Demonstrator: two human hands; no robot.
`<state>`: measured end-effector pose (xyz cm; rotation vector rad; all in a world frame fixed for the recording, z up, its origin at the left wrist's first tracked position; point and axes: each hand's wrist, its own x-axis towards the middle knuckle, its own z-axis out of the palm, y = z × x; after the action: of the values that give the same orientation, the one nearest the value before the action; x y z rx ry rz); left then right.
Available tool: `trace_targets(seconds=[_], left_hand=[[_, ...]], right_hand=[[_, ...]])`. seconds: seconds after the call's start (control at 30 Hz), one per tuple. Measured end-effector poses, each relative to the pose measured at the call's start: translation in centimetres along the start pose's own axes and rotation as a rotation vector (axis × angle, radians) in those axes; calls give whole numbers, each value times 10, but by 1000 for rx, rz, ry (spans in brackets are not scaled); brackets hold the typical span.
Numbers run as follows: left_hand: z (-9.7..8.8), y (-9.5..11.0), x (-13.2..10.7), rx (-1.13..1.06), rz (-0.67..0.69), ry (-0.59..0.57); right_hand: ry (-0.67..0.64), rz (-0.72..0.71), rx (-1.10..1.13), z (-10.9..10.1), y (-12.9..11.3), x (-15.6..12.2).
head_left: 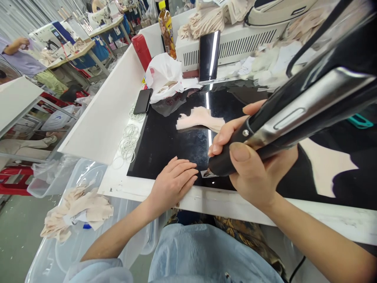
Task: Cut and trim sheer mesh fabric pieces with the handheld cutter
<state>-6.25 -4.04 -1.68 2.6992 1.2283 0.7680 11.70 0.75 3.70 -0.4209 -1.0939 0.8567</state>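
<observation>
My right hand (250, 161) is wrapped round the dark handle of a large black and silver hand-held tool (309, 102), whose tip presses down near a small pale label (209, 173) on the glossy black work surface (165, 145). My left hand (173, 182) lies flat with fingers together on the front edge of that surface, just left of the tool's tip. A beige fabric piece (200, 118) lies further back on the black surface. A larger pale fabric piece (326, 165) lies to the right under the tool.
White elastic rings (129, 137) and a black phone (143, 101) lie at the left edge. A white plastic bag (165, 76), red flask (141, 50), drink bottle (166, 27) and white machine (235, 47) stand behind. A clear bin (59, 236) with beige fabric sits low left. A person works far left.
</observation>
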Motion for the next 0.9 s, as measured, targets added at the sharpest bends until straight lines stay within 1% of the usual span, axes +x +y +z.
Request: trace_targets(seconds=[0.1,0.23,0.37,0.43,0.5,0.6,0.63,0.7,0.8,0.9], left_hand=[[0,0,1,1,12,-6],[0,0,2,7,26,-15],[0,0,2,34,48,-43],[-1,-1,4,36,64,-69],[-5,-4,8,24,82,-97],[-10,-15,22,1,124,-158],[-10,-19,29,-7,141,-180],[-10,-28,44,-36,182,-239],[-7,-37,65,-150,234,-315],[-3,-40,80,-264,264,-407]], right_hand=[[0,5,9,0,2,-4],[45,8,-16,3,3,-7],[8,23,-7,4,-1,-5],[12,33,-19,1,-6,-1],[43,25,-106,-6,-11,5],[98,-96,-326,-22,-17,18],[96,-148,-385,-27,-18,22],[66,-187,-467,-36,-19,30],[59,-196,-482,-42,-19,38],[99,-256,-438,-41,-16,39]])
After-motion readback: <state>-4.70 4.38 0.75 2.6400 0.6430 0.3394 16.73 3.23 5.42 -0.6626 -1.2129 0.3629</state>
